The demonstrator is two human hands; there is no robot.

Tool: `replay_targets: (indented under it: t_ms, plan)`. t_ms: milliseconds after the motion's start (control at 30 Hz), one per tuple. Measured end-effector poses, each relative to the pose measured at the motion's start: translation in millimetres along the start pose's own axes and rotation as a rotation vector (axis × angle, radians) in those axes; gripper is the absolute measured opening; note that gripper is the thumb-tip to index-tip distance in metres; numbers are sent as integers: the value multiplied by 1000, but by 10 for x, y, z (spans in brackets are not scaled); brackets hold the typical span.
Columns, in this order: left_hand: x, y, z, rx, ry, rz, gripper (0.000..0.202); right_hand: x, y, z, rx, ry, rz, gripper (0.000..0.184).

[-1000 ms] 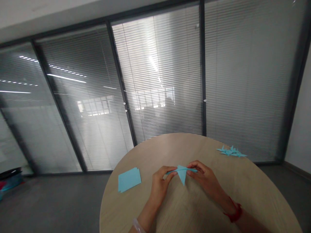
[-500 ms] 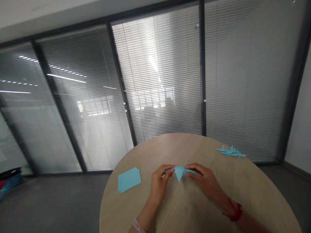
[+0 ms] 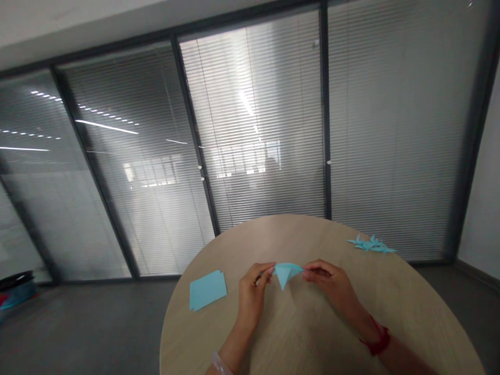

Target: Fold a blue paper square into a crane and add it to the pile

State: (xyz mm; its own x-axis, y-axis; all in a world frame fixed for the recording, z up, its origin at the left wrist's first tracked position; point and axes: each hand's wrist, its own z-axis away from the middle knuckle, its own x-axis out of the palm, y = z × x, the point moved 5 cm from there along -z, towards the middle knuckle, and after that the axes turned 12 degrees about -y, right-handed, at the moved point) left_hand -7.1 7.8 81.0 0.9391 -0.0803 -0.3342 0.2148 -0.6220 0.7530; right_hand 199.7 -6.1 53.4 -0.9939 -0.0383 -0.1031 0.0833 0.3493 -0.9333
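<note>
A folded piece of light blue origami paper [image 3: 284, 274] is held up between both hands, just over the table; a triangular flap points down toward me. My left hand [image 3: 253, 289] pinches its left end, thumb and fingers pressed together. At the right tip, my right hand [image 3: 330, 281] grips the paper between thumb and fingertips. Left of my left hand lies a stack of light blue paper sheets [image 3: 208, 290]. Several folded light blue paper cranes [image 3: 372, 244] lie in a pile at the far right of the table.
The round wooden table [image 3: 289, 232] has its far edge near a glass partition with blinds [image 3: 258, 120]. A dark-rimmed bin [image 3: 17, 286] stands on the floor at far left.
My right hand's fingers have slid outward to the paper's right tip, so more of its right side shows. Paper and left hand have shifted slightly left and up.
</note>
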Motion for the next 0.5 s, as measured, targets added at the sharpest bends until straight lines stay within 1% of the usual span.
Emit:
replay_targets:
  t_ms: [333, 500]
  plan:
    - [-24, 48, 22, 38, 49, -32, 19, -4, -25, 5, 83, 14, -121, 19]
    - [-45, 56, 31, 62, 58, -53, 19, -10, -26, 10, 80, 18, -181, 20]
